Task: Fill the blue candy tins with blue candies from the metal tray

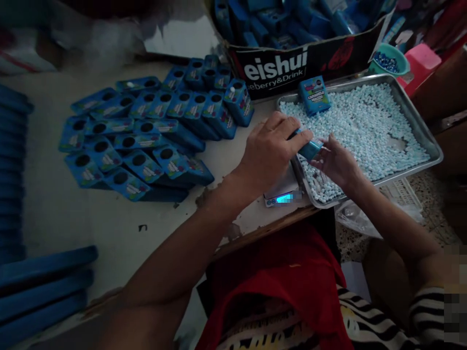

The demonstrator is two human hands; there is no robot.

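Observation:
My left hand (270, 146) is closed around a small blue box (310, 148), holding it over the near left corner of a metal tray (434, 150). The tray is filled with small pale blue candies (368, 126). My right hand (335, 163) rests beside the box's end with fingers curled over the candies; whether it pinches any is hidden. Under my left hand sits a small digital scale (282, 194) with a lit blue display. Another blue box (314, 95) stands upright on the candies at the tray's far left.
Several open blue boxes (146, 131) lie in rows on the white table (73, 218). A black carton (302, 63) holding more blue boxes stands behind the tray. Blue stacks (40, 287) line the left edge. A teal bowl (392, 58) and a pink object (421, 63) sit far right.

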